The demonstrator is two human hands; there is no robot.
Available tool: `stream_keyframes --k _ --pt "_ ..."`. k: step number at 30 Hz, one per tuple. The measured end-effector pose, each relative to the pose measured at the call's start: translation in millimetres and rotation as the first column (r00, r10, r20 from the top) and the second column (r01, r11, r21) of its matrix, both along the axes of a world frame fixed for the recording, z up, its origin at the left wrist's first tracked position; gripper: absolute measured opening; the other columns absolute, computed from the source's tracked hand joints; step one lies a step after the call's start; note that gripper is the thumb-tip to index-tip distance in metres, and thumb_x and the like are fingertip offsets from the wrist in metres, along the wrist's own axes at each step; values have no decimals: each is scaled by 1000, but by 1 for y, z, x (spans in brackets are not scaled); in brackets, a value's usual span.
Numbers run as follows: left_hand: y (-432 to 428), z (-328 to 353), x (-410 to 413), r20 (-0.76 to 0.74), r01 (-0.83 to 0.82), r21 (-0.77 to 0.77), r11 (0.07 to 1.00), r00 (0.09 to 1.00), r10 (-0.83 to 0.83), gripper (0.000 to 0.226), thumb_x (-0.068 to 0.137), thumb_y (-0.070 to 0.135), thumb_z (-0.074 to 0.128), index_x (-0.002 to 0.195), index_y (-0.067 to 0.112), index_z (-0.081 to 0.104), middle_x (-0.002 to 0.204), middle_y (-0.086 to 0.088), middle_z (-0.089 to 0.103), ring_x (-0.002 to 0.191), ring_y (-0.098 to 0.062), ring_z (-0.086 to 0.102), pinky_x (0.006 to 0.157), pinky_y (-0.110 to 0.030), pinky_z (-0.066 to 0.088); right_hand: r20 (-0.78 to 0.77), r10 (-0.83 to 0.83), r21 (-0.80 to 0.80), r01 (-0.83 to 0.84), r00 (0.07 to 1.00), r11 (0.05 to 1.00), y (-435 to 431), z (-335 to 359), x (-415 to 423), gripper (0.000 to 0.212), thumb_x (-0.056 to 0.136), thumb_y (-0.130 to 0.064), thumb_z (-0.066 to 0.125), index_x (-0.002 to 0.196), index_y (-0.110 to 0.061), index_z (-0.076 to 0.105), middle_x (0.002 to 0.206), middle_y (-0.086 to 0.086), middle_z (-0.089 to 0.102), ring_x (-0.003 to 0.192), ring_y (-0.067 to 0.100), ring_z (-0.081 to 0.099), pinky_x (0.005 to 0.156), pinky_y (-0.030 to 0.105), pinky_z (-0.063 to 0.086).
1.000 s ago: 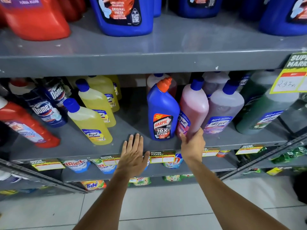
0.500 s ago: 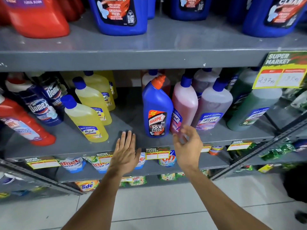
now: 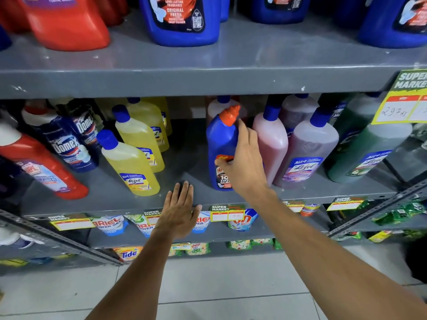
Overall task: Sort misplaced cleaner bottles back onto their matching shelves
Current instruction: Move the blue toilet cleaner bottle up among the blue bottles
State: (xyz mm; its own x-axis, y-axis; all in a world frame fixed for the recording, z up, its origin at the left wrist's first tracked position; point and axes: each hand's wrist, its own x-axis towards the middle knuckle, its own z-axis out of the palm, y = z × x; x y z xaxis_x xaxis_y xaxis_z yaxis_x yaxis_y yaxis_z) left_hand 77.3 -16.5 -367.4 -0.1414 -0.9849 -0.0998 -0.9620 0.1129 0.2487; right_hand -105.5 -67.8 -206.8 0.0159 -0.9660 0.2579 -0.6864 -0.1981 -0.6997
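A blue Harpic bottle [image 3: 220, 144] with an orange cap stands upright on the grey middle shelf [image 3: 184, 165], between yellow Lizol bottles [image 3: 129, 162] and a pink Lizol bottle [image 3: 271, 146]. My right hand [image 3: 245, 162] wraps around its right side, thumb on the front label and fingers behind the body near the neck. My left hand [image 3: 179, 211] lies flat on the shelf's front edge, fingers straight, holding nothing. More blue toilet-cleaner bottles [image 3: 180, 19] stand on the upper shelf [image 3: 208, 75].
Domex bottles [image 3: 67, 146] and a red bottle [image 3: 44, 167] lean at the left. Lilac [image 3: 307, 153] and green [image 3: 365, 153] Lizol bottles fill the right. A yellow price sign [image 3: 404, 100] hangs off the upper shelf. Detergent pouches [image 3: 111, 225] sit below, above a tiled floor.
My right hand left the base of the pink bottle, moved up and left, and closed around the blue Harpic bottle. The left hand stays on the shelf edge.
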Motion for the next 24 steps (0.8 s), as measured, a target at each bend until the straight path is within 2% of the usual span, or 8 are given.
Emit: stream_keyframes --k 3,8,10,13,16,18,21,24 --pt "0 -1 2 0 -4 -5 1000 1000 4 82 87 59 4 154 11 4 164 -9 0 150 -29 -5 118 -43 -1 -41 -25 -60 22 999 998 10 -10 1 92 72 -12 85 150 -15 35 142 6 42 128 28 51 107 42 47" --pt "-1 2 2 3 -6 -34 999 1000 6 80 90 59 8 154 11 10 164 -7 7 150 -29 2 118 -43 2 146 -97 99 83 985 992 27 -31 -18 81 68 -9 85 137 -19 44 127 2 55 113 24 54 97 44 49" --pt "-2 2 3 -7 -9 -44 999 1000 9 78 92 58 12 153 10 14 163 -8 11 150 -30 6 119 -46 6 180 -94 96 78 979 992 31 -36 -23 77 69 -9 85 136 -17 47 126 2 58 111 23 56 98 44 50" --pt "-1 5 2 -18 -15 -45 999 1000 14 77 92 55 16 152 6 20 161 -12 19 148 -34 13 118 -51 13 255 -63 82 44 965 996 43 -35 -28 74 72 -5 84 136 -16 50 128 0 61 113 20 58 100 34 49" --pt "4 5 0 5 5 -68 998 1000 -5 74 94 50 21 149 1 27 158 -18 25 144 -42 24 113 -58 25 292 -41 50 27 955 998 59 -32 -37 72 71 -8 85 134 -18 52 124 -2 64 109 19 61 98 35 52" --pt "9 7 -3 14 -2 -127 992 1000 4 71 96 47 22 149 0 24 159 -19 21 145 -42 21 113 -59 28 306 -15 18 10 952 1000 68 -24 -42 69 71 -9 86 131 -19 53 118 -6 65 102 12 61 93 27 51" --pt "18 30 -16 -16 -45 -268 962 999 42 65 99 40 26 152 4 14 163 -15 8 150 -34 4 119 -51 17 311 31 -46 -18 950 999 78 -2 -52 63 70 -7 86 122 -21 55 103 -18 63 90 -5 57 80 9 44" --pt "33 76 -29 -60 -131 -425 896 991 117 65 99 33 33 153 5 8 163 -14 0 150 -29 -5 121 -47 9 332 71 -109 -37 941 993 94 25 -61 63 68 -13 89 122 -22 57 99 -21 63 88 -3 59 77 11 45"
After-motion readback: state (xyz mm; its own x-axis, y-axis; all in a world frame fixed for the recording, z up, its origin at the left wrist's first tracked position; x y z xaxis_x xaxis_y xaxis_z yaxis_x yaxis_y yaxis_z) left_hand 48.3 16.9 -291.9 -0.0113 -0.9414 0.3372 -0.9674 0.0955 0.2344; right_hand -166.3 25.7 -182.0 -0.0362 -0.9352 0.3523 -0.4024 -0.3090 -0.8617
